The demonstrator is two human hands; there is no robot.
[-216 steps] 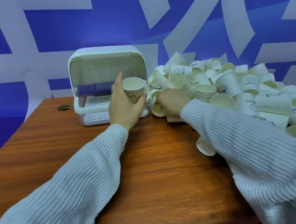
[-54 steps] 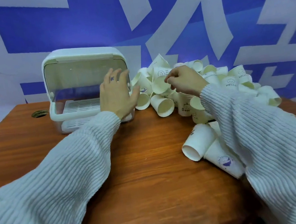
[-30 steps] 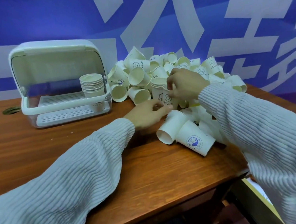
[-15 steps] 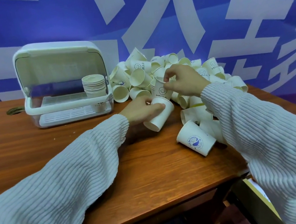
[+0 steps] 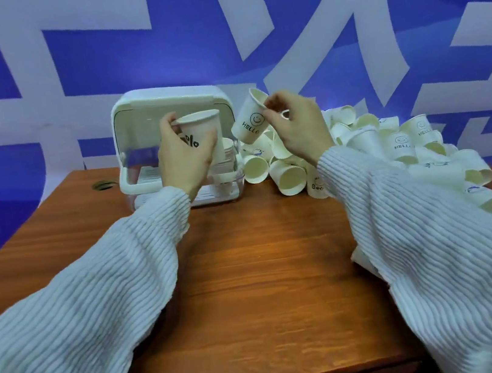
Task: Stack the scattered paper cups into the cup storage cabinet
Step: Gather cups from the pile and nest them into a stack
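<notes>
Head view: both hands are raised in the middle of the frame, each holding one paper cup above the wooden worktop (image 5: 250, 268). The left hand (image 5: 185, 160) grips an upright cup (image 5: 200, 135) with a dark print on its side; its fingers (image 5: 165, 128) are clamped round the cup wall, thumb on the right side. This cup sits in front of the open cup storage cabinet (image 5: 170, 102), a white box with a raised lid standing at the far edge of the worktop, centre left of the frame. Inside the cabinet, just right of the left hand, part of a stack of cups (image 5: 228, 153) shows.

The right hand (image 5: 300, 133) holds a second cup (image 5: 251, 121), tilted with its mouth toward the upper right, printed with a smiley and "HELLO". Its fingers (image 5: 277, 105) pinch the rim. The two held cups are near each other but apart.

To the right of the cabinet, a loose pile of paper cups (image 5: 369, 142) lies across the worktop toward the right edge of the frame, many on their sides. Both arms wear ribbed white sleeves (image 5: 102, 303). A blue and white wall (image 5: 123, 60) fills the background.
</notes>
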